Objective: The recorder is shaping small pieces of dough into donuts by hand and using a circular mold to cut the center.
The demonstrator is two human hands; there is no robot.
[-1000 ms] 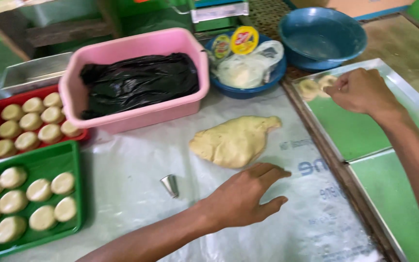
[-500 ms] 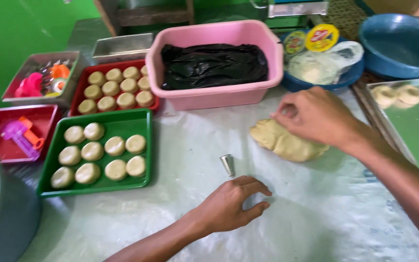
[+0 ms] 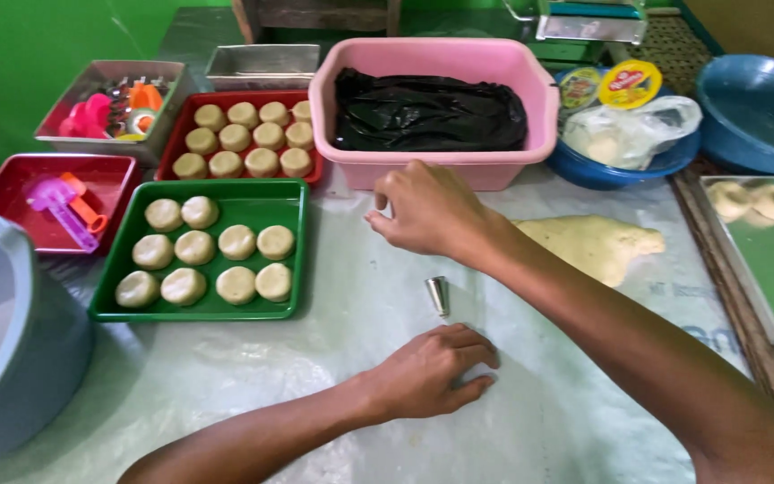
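A: Step in hand, as I read it: portioning dough. Right hand (image 3: 427, 211) hovers over the worktop (image 3: 315, 358) just in front of the pink tub (image 3: 432, 112), fingers curled with thumb and forefinger pinched together. Whether a bit of dough sits in that pinch I cannot tell

B: And the left?

A: Left hand (image 3: 432, 372) lies palm down on the worktop, fingers spread flat, gripping nothing. A small metal cone (image 3: 438, 295) stands between the two hands, touched by neither

B: Where is the dough itself?

A: Dough lump (image 3: 597, 246) lies on the worktop right of the right forearm, partly behind it. Shaped rounds fill the green tray (image 3: 293, 193) and the red tray (image 3: 176, 134) behind it

B: Next move calls for?

A: My judgement: the pinched hand sits close to the green tray, which has bare room at its near side; any setting down needs a short reach left, clear of the rounds already there

B: Anything hidden?

A: Black bag covers the tub's contents. Pieces on the steel sheet (image 3: 768, 260) at far right are cut off by the frame edge. Grey bucket (image 3: 11, 341) at left is only partly seen
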